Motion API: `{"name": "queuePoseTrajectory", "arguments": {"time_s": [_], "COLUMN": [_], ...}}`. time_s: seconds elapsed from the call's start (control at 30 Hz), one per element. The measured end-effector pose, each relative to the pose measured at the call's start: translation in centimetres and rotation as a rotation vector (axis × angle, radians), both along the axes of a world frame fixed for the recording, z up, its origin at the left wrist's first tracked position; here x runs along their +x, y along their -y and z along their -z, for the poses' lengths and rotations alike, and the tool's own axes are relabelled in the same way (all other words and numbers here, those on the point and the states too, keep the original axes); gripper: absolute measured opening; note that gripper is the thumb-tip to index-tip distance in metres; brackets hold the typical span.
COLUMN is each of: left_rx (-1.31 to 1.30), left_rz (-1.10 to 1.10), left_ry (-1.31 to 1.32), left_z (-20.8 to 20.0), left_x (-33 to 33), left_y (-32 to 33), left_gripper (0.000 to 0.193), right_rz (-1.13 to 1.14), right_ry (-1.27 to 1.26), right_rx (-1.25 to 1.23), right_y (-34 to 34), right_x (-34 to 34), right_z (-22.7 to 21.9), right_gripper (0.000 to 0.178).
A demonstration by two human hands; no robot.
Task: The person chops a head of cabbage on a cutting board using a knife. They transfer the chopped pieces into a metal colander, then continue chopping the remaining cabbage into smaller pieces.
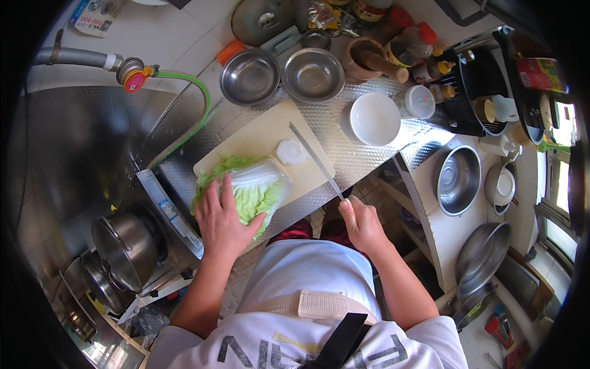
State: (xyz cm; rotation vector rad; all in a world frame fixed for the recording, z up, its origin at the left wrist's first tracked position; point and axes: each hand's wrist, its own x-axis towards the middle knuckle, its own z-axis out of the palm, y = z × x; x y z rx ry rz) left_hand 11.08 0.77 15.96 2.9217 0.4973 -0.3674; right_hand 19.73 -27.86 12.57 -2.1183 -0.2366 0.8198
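Note:
A head of napa cabbage point(249, 187), pale green and white, lies on its side on a cream cutting board point(243, 138). My left hand point(224, 215) rests over its leafy end with the fingers spread, pressing on it. In my right hand point(361, 224), a kitchen knife point(314, 157) is gripped by its handle, the fingers wrapped round it. Its blade points away from me above the board's right side, apart from the cabbage. Between blade and cabbage sits a round white cut piece of cabbage stem point(291, 152).
Behind the board stand two metal bowls point(250, 77), a white bowl point(375, 119) and a wooden mortar point(361, 58) with its pestle. A gas hose point(200, 117) curves at the left, near a steel pot point(125, 249). Several bottles and jars line the back right; a metal basin point(459, 180) sits at right.

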Motion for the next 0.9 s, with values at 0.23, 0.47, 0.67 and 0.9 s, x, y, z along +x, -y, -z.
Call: {"name": "queuePoseTrajectory", "arguments": {"time_s": [0.23,0.47,0.67,0.9], "left_rx": [0.195,0.087,-0.004,-0.466], "left_rz": [0.184,0.039,0.256,0.147], "left_ry": [-0.147,-0.303,-0.311,0.388], "left_z": [-1.6,11.3,12.3,4.6], "left_x": [4.1,14.1,16.0,11.3], "left_y": [4.7,6.3,5.3,8.4], "left_gripper": [0.092,0.052,0.025,0.018], "right_rz": [0.143,0.163,0.158,0.169], "right_ry": [0.028,0.015,0.082,0.076], "right_rx": [-0.007,0.015,-0.01,0.128], "right_y": [4.3,6.0,8.4,10.4], "right_x": [-2.8,-3.8,-3.7,-1.3], "right_z": [1.2,0.5,-0.4,1.0], "right_gripper": [0.046,0.048,0.047,0.055]}}
